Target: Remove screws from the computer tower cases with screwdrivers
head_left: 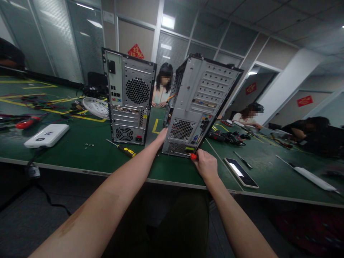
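A grey computer case [185, 107] stands tilted on the green table, its rear side with slots and ports facing me. My left hand [162, 137] is at its lower left side, the fingers hidden behind the case. At the lower right corner, my right hand [206, 163] is closed round a red-handled screwdriver [193, 156], whose shaft lies across the bottom of the case. To the left stands a second computer case [129, 100], upright, with its rear facing me. A yellow and black screwdriver [126, 150] and several small screws [89, 145] lie near its base.
A white box-shaped device [47, 136] with a cable and a white basket [96, 107] are on the left. On the right lie a phone [241, 173], a pen [243, 160], a white stick-like tool [314, 178] and black cables [228, 137]. Several people sit around the table.
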### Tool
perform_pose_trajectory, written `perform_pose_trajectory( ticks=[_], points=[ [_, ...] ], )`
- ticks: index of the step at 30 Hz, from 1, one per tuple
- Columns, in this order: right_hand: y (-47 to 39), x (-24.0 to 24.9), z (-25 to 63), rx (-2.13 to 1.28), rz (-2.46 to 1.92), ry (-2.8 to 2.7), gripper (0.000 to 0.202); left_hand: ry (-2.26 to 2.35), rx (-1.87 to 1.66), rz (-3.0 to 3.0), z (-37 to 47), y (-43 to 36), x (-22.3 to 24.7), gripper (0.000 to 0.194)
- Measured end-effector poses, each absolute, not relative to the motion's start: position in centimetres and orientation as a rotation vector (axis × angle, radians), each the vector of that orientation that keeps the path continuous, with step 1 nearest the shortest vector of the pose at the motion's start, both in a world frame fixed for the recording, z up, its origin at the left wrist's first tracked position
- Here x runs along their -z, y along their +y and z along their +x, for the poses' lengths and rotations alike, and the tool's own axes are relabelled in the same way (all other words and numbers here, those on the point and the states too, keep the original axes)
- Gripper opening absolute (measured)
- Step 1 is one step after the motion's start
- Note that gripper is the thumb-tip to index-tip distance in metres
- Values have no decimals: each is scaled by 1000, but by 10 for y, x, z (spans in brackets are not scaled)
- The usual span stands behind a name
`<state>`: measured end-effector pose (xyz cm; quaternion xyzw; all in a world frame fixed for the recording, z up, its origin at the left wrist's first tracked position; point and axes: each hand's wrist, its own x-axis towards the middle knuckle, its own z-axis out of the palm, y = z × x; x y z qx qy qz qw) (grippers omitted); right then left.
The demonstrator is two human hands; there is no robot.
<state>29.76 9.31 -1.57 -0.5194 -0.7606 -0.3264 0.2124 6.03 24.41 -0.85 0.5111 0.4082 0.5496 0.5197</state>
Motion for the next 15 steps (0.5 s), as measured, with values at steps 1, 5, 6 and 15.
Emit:
perform_pose_trajectory(
  ticks=[1, 5, 6, 15],
  points=[
    [93, 16, 297, 906, -1443, -2109, 20, 989, -1301, 1229, 60, 243, 7, 39],
    [93, 15, 297, 904, -1433, -2105, 17, 982, -1270, 1196, 59, 241, 4, 40],
    [93, 15, 296, 905, -1429, -2103, 17, 975, -1266, 1187, 58, 240, 4, 41],
    [94, 16, 297, 916, -1402, -2073, 22, 933, -1262, 1119, 58, 235, 2, 34]
  ],
)
